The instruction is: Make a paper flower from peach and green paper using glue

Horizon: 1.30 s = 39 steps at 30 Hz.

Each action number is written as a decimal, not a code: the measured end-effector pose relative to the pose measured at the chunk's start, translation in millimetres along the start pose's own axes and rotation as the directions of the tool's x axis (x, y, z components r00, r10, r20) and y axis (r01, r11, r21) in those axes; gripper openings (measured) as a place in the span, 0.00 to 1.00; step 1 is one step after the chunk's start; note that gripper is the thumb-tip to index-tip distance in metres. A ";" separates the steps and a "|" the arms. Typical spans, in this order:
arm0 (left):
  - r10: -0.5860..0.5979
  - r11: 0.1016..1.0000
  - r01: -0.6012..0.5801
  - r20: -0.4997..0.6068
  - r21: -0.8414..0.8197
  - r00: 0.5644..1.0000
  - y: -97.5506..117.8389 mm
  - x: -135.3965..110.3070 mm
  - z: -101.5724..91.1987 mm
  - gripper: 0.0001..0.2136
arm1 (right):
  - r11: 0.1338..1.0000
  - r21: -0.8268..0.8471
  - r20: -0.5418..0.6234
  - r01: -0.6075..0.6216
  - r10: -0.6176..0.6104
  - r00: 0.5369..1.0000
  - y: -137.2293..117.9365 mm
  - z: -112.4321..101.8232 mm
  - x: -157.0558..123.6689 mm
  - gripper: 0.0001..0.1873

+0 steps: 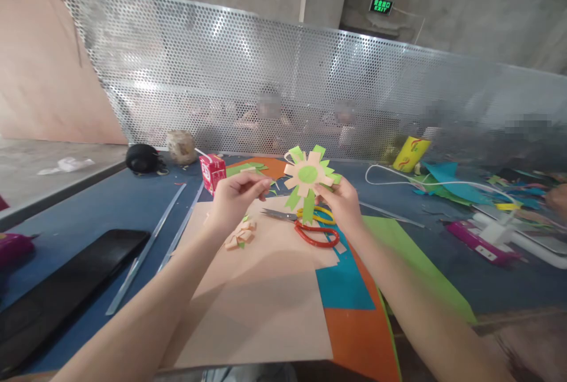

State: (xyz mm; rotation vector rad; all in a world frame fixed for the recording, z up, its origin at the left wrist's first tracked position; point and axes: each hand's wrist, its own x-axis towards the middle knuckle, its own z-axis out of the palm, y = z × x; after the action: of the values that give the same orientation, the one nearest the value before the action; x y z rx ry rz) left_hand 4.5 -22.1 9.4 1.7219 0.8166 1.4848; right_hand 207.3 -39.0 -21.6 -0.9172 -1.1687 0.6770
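My right hand (339,196) pinches a paper flower (307,175) by its lower right edge, holding it up over the table. Peach and green petals ring the flower's green round centre, and green strips hang below it. To the left of the flower, my left hand (245,190) is closed with thumb and fingertips together; what it holds, if anything, is too small to make out. Scissors (316,233) with one red and one yellow handle lie beneath the flower on peach paper (261,311). Small cut peach pieces (241,234) lie below my left hand.
Blue (345,284), orange (363,335) and green paper (411,264) sheets lie to the right. A phone (66,293) and clear glue sticks (148,246) are on the left. Behind stand a pink drink carton (212,172), a yellow can (411,154) and a perforated metal screen (248,75).
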 end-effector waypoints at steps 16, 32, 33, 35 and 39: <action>-0.184 0.938 0.208 0.111 -0.278 0.977 -2.0 3.8 -3.8 0.14 | 0.988 0.133 0.253 -0.077 0.041 0.967 -2.6 0.7 -8.8 0.07; -0.185 0.914 0.226 0.151 -0.337 0.971 -0.8 4.6 -7.4 0.13 | 0.992 0.021 0.316 -0.124 0.111 0.942 -0.5 1.5 -11.1 0.12; -0.185 0.913 0.231 0.162 -0.338 0.969 -0.7 4.5 -7.6 0.13 | 0.992 0.018 0.317 -0.124 0.112 0.942 -0.3 1.5 -11.0 0.12; -0.190 0.908 0.249 0.197 -0.339 0.962 -0.4 4.0 -7.9 0.13 | 0.992 0.011 0.318 -0.127 0.117 0.941 0.0 1.5 -10.9 0.12; -0.200 0.904 0.272 0.235 -0.330 0.951 0.5 3.1 -8.2 0.13 | 0.991 0.012 0.327 -0.136 0.124 0.937 0.5 1.1 -10.5 0.11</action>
State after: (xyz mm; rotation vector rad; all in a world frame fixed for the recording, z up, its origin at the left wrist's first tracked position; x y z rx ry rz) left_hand -3.2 -18.9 12.2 1.4111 0.5833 1.1908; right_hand 203.4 -47.4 -26.8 -0.8796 -1.3918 0.9817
